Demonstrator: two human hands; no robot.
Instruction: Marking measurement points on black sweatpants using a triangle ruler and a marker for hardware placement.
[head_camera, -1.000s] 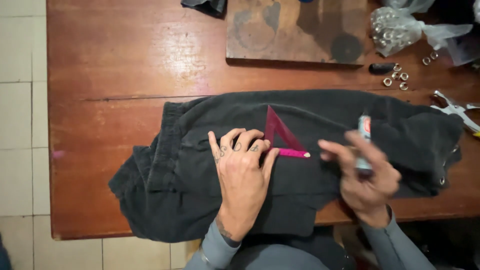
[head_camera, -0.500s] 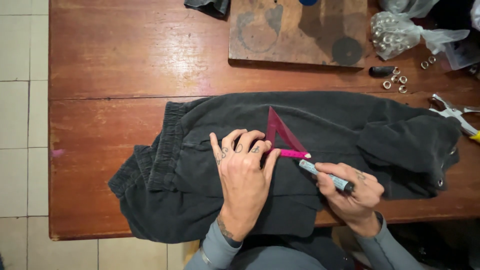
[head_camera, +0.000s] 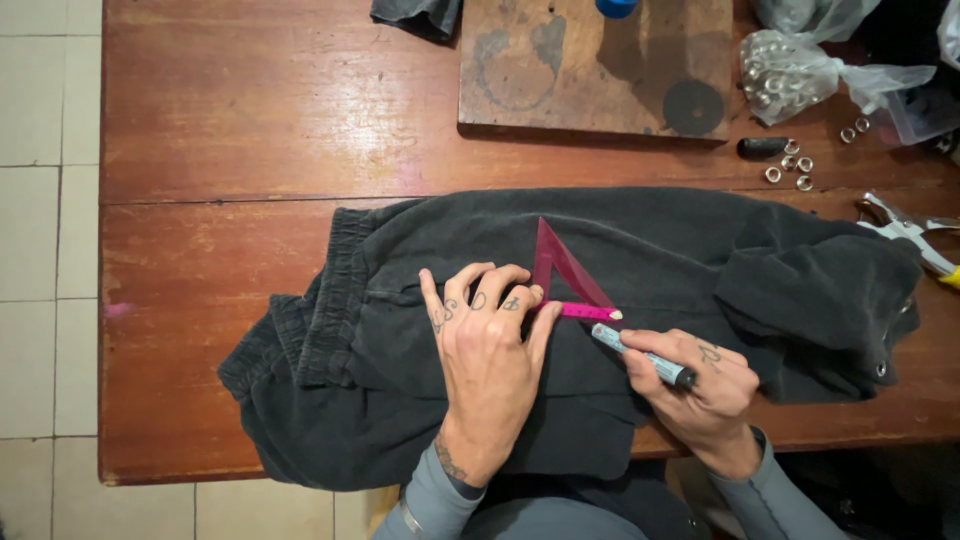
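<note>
Left hand (head_camera: 487, 345): spread flat, pressing the pink triangle ruler (head_camera: 565, 283) onto the dark garment (head_camera: 700, 260).
Right hand (head_camera: 700, 385): pinching a marker (head_camera: 640, 355) at the ruler's edge.

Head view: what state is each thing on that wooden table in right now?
Left hand: flat, pressing the set square.
Right hand: gripping the marker.
Marker: tip beside the set square's lower edge.
Pink set square: flat on the garment.
Dark garment: spread out, rumpled.
Plastic bag: holds metal rings.
Loose rings: scattered.
Pliers: lying untouched.
</note>
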